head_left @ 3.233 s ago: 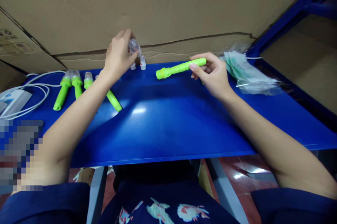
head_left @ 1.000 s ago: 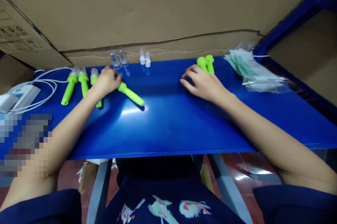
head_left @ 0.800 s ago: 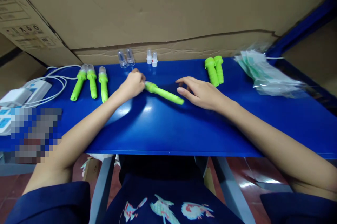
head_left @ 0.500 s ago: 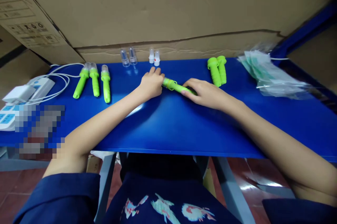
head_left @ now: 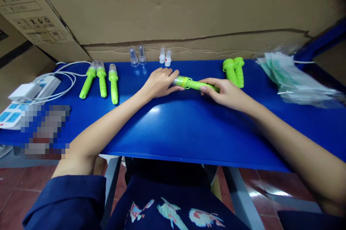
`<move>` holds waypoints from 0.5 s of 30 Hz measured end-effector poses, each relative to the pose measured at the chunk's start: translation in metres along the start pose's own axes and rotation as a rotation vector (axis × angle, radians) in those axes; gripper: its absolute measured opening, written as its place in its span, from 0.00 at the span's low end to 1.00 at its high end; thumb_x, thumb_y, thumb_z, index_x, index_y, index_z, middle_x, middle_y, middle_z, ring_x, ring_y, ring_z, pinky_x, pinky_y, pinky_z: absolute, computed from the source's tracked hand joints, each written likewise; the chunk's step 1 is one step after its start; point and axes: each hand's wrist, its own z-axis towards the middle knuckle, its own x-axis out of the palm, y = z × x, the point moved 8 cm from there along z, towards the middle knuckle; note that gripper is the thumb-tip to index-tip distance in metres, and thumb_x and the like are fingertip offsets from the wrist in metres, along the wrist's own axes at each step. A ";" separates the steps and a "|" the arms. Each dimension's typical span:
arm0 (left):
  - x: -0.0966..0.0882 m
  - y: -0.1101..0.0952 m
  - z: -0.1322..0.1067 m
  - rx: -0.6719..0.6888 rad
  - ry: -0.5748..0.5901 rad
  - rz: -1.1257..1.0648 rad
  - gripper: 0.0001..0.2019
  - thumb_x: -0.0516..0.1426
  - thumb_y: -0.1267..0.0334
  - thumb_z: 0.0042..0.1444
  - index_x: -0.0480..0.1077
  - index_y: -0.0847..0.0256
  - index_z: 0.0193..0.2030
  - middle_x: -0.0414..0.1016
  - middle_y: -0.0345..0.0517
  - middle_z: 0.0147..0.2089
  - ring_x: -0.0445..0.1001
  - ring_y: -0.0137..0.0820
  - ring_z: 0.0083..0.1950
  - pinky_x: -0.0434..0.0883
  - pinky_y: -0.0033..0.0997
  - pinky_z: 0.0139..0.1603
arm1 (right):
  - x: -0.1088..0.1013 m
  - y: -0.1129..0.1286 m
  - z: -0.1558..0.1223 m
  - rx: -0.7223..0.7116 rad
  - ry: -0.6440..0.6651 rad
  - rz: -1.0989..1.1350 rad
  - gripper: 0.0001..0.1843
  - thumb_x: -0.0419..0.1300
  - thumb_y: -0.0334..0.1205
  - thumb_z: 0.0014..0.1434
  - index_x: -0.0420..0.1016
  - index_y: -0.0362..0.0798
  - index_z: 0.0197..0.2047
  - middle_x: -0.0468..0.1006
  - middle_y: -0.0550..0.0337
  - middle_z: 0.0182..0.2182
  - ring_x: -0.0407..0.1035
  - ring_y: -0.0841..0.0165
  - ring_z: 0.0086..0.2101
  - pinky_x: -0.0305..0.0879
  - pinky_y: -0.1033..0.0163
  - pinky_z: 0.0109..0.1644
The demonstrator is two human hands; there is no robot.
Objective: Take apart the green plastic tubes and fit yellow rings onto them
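Note:
A green light stick [head_left: 196,84] with a ribbed handle and a clear cap lies crosswise between my hands, just over the table. My left hand [head_left: 161,83] is closed round its clear cap end, thumb below and fingers above, hiding most of the cap. Around the green handle, my right hand [head_left: 220,91] is closed with thumb and fingers. Behind my left hand stand two small white bulb units [head_left: 168,58] with clear tops. Two loose clear caps [head_left: 134,57] stand to their left. Two green handles [head_left: 231,71] without clear caps lie beyond my right hand.
Several capped green light sticks [head_left: 114,84] lie at the left. Farther left are a white power strip [head_left: 13,115], a charger [head_left: 24,92] and cables. Clear plastic bags [head_left: 300,79] lie at the right. A cardboard wall [head_left: 183,7] rises behind the blue table [head_left: 173,129].
The view has shifted a little, so most things appear farther right. My left thumb now shows beneath the clear cap, and more of the cap end is visible. Both hands still hold the light stick.

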 end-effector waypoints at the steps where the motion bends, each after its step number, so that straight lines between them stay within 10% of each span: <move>1: -0.002 0.001 0.000 -0.005 0.023 0.006 0.35 0.51 0.35 0.71 0.72 0.69 0.62 0.81 0.69 0.52 0.80 0.53 0.53 0.69 0.44 0.53 | 0.000 0.003 -0.001 -0.019 0.000 -0.014 0.29 0.52 0.63 0.70 0.80 0.49 0.56 0.86 0.49 0.37 0.80 0.54 0.36 0.75 0.50 0.43; 6: -0.012 0.009 -0.002 -0.060 0.126 -0.048 0.36 0.50 0.32 0.69 0.75 0.68 0.56 0.82 0.64 0.42 0.80 0.48 0.42 0.65 0.38 0.42 | -0.002 0.021 -0.005 -0.136 -0.034 -0.242 0.28 0.51 0.54 0.72 0.78 0.46 0.63 0.85 0.43 0.48 0.80 0.50 0.44 0.74 0.49 0.47; 12: 0.006 0.010 -0.018 -0.204 0.628 -0.966 0.40 0.46 0.22 0.61 0.71 0.60 0.28 0.63 0.43 0.20 0.58 0.30 0.22 0.57 0.33 0.26 | -0.007 0.052 -0.008 -0.170 -0.077 -0.523 0.29 0.39 0.47 0.78 0.79 0.58 0.62 0.83 0.45 0.54 0.75 0.50 0.49 0.68 0.42 0.54; 15: 0.003 0.010 -0.020 -0.240 0.645 -1.095 0.39 0.50 0.22 0.60 0.73 0.61 0.28 0.59 0.40 0.18 0.56 0.27 0.20 0.54 0.32 0.25 | -0.016 0.057 -0.009 -0.164 -0.128 -0.524 0.26 0.43 0.52 0.77 0.77 0.61 0.65 0.80 0.47 0.59 0.73 0.49 0.54 0.66 0.40 0.58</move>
